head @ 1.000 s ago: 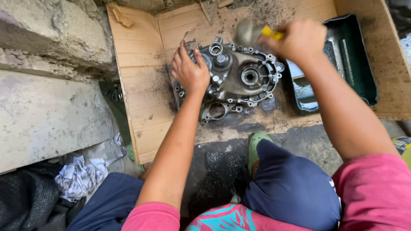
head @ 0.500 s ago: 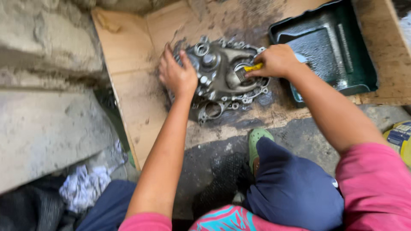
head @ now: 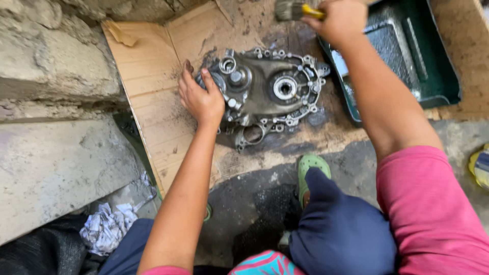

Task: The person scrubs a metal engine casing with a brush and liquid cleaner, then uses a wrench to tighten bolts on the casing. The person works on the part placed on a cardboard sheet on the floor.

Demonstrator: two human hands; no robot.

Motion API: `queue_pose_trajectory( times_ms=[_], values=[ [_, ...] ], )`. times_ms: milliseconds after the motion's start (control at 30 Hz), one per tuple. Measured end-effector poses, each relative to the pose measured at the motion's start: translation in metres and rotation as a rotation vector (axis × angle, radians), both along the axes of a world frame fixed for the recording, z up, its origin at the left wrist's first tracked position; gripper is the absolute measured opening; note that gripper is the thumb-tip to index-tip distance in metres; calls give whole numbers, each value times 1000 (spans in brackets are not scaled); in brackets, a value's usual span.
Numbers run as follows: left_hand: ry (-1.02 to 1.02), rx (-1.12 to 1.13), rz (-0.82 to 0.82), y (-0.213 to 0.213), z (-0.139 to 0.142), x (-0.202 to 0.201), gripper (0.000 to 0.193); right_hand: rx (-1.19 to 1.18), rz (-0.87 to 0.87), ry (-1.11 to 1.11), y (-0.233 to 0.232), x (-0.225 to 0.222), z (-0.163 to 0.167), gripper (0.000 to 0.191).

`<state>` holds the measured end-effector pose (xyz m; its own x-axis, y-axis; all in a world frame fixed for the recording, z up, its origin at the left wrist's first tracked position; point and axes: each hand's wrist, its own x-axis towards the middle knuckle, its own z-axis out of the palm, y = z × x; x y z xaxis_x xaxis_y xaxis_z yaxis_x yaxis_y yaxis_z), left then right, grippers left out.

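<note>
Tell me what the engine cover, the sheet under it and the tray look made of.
Engine cover: cast metal, probably aluminium; dull grey, grimy, with bright ribs and bolt bosses.
Sheet: corrugated cardboard; brown, creased flaps, dark oily stains.
Tray: likely plastic; dark green, moulded ridges, wet sheen.

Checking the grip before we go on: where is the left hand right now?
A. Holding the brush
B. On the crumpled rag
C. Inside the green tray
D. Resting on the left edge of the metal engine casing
D: the left hand lies flat on the left edge of the metal engine casing, while the right hand holds the brush above it.
</note>
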<state>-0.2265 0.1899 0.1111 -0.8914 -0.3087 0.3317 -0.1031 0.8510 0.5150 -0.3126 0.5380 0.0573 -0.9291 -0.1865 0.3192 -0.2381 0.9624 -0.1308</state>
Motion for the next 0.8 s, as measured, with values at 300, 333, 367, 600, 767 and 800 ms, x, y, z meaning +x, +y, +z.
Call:
queue_pose_trajectory(
  times_ms=[300,333,367,600,767,800],
  values=[
    [4,57,-33,1,0,2,52,280,145,-376,-6,15,-16,58],
    [12,59,-21,1,0,2,53,338,0,-293,0,2,-14,57],
    [33,60,-24,2,1,2,54,390,-163,-198,8,-8,-12,56],
    [39,75,-26,-2,-3,4,54,-12,-28,-522,13,31,-6,70],
    [92,73,-66,-6,-13,4,54,248,-56,-773,-20,35,7,83],
    [99,68,-65,-6,-14,4,54,274,-56,-705,-25,31,9,79]
  ],
)
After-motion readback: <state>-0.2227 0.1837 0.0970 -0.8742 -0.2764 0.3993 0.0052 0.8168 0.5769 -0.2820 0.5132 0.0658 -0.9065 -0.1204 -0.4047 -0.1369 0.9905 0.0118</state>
